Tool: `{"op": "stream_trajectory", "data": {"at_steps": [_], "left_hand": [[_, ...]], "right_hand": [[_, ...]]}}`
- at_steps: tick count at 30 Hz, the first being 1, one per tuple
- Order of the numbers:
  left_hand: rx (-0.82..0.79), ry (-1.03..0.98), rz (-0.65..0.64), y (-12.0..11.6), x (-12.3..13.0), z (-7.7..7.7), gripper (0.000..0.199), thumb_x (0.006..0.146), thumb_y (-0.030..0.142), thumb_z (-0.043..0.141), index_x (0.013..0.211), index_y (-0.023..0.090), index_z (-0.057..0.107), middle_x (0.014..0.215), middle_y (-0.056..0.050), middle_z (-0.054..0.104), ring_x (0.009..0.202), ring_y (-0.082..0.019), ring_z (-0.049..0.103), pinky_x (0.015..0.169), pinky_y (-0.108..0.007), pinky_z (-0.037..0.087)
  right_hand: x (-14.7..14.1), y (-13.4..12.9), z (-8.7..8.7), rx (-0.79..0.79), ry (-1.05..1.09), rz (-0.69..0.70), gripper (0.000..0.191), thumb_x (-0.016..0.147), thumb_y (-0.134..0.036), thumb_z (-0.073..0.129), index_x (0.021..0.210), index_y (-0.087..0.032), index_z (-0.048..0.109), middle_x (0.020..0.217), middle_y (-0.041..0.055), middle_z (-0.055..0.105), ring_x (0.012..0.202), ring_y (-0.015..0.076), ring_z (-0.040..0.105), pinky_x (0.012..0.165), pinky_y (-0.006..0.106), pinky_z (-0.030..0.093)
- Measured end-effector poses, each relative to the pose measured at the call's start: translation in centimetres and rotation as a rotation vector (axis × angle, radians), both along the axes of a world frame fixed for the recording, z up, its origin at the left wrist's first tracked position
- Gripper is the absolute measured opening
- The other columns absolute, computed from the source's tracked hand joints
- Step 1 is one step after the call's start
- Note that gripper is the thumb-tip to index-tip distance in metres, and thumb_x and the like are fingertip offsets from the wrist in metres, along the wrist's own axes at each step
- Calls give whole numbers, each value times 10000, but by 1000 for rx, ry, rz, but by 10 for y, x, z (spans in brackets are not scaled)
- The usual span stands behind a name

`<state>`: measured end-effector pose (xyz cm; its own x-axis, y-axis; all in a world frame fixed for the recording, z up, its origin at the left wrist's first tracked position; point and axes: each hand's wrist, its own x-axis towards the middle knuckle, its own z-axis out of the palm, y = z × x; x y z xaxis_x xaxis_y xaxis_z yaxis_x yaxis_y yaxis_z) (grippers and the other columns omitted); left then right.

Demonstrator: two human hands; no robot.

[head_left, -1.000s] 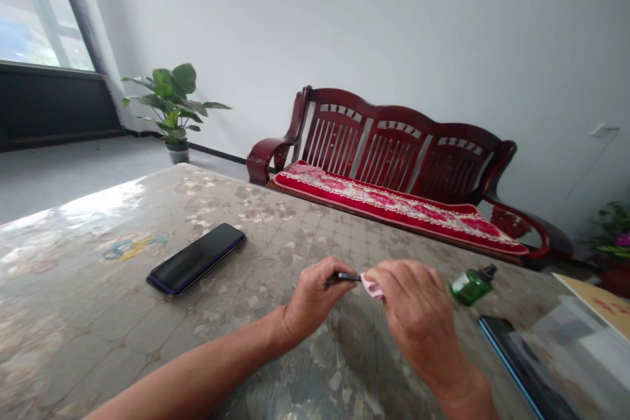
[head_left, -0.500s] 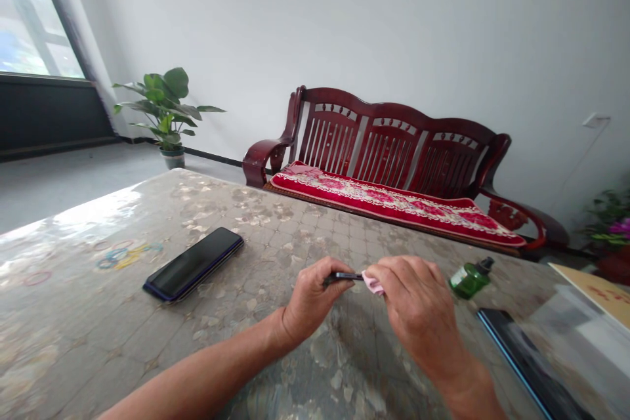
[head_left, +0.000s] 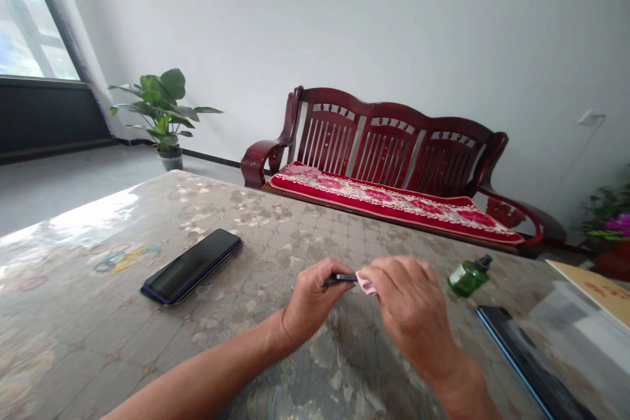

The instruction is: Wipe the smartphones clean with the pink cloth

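My left hand is closed on a thin dark phone, which I see edge-on above the table; most of it is hidden by my fingers. A small pink cloth is pinched in my right hand and pressed against the phone's right end. To the left, another phone lies face up with a dark screen and a blue edge. A green spray bottle stands just beyond my right hand, and a blue-edged phone lies at the lower right.
The table has a patterned, glossy cover. Several coloured rubber bands lie at its left. At the right edge is a tan and clear box. Behind stand a wooden bench with a red cover and a potted plant.
My right hand has shifted slightly left with the cloth along the phone's end. The left hand keeps its hold. The whole view has turned a little.
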<state>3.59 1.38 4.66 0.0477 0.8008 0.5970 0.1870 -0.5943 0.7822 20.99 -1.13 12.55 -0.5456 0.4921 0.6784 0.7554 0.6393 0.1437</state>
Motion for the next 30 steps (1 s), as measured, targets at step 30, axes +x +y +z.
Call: {"op": "stream_trajectory", "data": {"at_steps": [30], "left_hand": [[-41,-18,119,6,-1,1,67,854,259,652,827,206,681,740,24,694,689,-143,634,657,-220,491]], "right_hand": [[-18,3,-15,11,182,-95,141,941,-181,539,972,-222,671,833,42,623,801,193,537,744,338,373]]}}
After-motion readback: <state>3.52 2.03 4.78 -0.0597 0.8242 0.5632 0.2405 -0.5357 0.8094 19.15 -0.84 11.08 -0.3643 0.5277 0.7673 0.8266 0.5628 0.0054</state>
